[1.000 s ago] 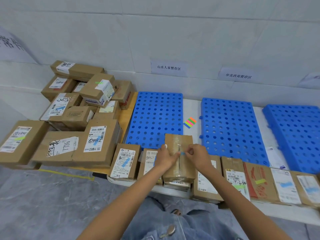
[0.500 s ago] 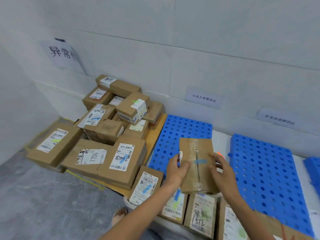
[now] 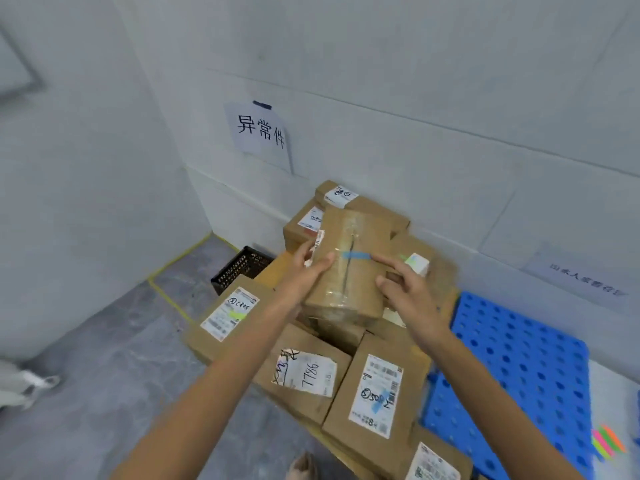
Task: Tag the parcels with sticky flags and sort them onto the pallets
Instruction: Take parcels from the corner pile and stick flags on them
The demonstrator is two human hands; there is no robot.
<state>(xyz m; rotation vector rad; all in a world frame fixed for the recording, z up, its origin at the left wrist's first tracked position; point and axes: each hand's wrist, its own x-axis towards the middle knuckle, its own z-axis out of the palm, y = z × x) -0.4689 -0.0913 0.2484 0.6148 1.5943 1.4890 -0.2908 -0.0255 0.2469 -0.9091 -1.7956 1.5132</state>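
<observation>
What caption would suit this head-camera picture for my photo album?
Both hands, left hand and right hand, carry a blue-flagged parcel over the stacked boxes beneath a handwritten wall sign.

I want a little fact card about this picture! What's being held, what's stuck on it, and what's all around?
Held thing: brown parcel, lifted over the pile
Who holds it: left hand on its left side, right hand at its right side
Sticker on it: blue flag across the top
Underneath: stacked cardboard boxes in the corner
Wall sign: paper sign with handwritten characters
To the right: blue pallet with holes
Spare stickers: colourful flag pad
</observation>
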